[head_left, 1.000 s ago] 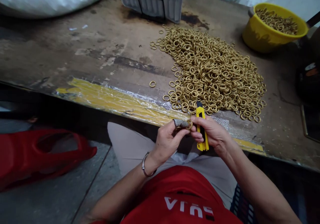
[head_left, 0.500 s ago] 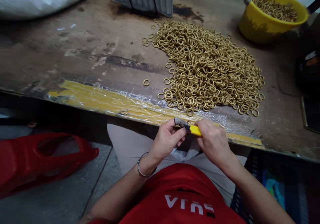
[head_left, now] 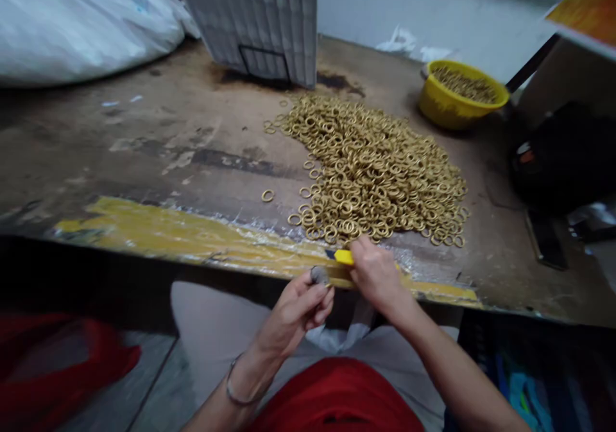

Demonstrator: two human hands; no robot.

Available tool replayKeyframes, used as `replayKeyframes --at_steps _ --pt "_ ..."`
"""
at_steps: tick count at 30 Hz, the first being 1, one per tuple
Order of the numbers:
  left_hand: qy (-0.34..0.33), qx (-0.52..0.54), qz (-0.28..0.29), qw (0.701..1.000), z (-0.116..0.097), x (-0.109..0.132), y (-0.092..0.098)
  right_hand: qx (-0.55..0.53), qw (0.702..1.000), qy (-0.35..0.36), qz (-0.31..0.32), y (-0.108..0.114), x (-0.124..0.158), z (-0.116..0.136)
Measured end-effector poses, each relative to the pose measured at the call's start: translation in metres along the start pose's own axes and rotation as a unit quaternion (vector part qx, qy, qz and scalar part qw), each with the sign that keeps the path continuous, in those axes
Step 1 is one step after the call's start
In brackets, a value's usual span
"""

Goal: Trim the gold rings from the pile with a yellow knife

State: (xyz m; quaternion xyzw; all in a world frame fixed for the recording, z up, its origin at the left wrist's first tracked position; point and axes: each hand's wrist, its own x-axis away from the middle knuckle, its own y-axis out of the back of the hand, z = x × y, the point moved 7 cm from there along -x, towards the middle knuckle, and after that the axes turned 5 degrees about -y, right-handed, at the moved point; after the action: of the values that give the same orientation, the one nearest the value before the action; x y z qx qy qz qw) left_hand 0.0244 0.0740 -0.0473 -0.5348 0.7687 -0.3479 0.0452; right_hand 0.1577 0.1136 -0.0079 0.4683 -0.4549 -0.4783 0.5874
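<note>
My left hand (head_left: pixel 301 307) is closed in a pinch in front of the table edge, with a grey cover on the thumb tip; what it pinches is too small to make out. My right hand (head_left: pixel 378 275) is closed on a yellow utility knife (head_left: pixel 343 257), whose tip points left toward my left thumb. Just beyond both hands a big heap of brass rings (head_left: pixel 373 169) lies on the worn wooden table (head_left: pixel 158 143).
A yellow bowl (head_left: pixel 452 108) holding more rings stands at the back right. A grey ribbed crate (head_left: pixel 255 21) and a white sack (head_left: pixel 81 24) sit at the back. Yellow tape (head_left: pixel 158 233) lines the table's front edge. A black object (head_left: pixel 565 159) lies at the right.
My hands have drawn slightly apart and lower in view. The view has tilted up, showing more of the wall and crate. The knife stays in my right hand.
</note>
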Motion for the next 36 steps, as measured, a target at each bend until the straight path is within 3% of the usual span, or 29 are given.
replayKeyframes --at_steps 6,10,15,19,25,29,32,36 --pt "0.032 0.045 -0.004 0.998 -0.003 -0.008 0.010 -0.005 1.000 -0.013 -0.018 -0.006 -0.012 -0.007" --pt "0.030 -0.019 -0.040 0.999 -0.007 -0.019 0.008 -0.075 0.990 -0.004 -0.120 0.013 -0.003 -0.028" --pt "-0.034 -0.074 -0.047 0.996 -0.021 -0.041 -0.008 -0.089 0.950 0.122 -0.274 0.033 0.019 -0.034" --pt "-0.053 -0.108 -0.044 0.992 -0.025 -0.054 -0.019 -0.053 0.920 0.202 -0.333 0.034 0.036 -0.026" --pt "-0.012 -0.120 0.010 0.993 -0.014 -0.064 -0.035 -0.015 0.927 0.236 -0.291 0.026 0.039 -0.025" --pt "-0.018 -0.075 0.030 0.997 -0.012 -0.065 -0.040 -0.061 0.942 0.215 -0.250 0.024 0.037 -0.030" --pt "-0.021 -0.057 0.030 0.998 -0.012 -0.065 -0.041 -0.100 0.958 0.157 -0.220 0.025 0.037 -0.035" --pt "-0.018 -0.074 0.006 0.997 -0.012 -0.062 -0.040 -0.066 0.982 0.047 -0.173 0.026 0.034 -0.041"
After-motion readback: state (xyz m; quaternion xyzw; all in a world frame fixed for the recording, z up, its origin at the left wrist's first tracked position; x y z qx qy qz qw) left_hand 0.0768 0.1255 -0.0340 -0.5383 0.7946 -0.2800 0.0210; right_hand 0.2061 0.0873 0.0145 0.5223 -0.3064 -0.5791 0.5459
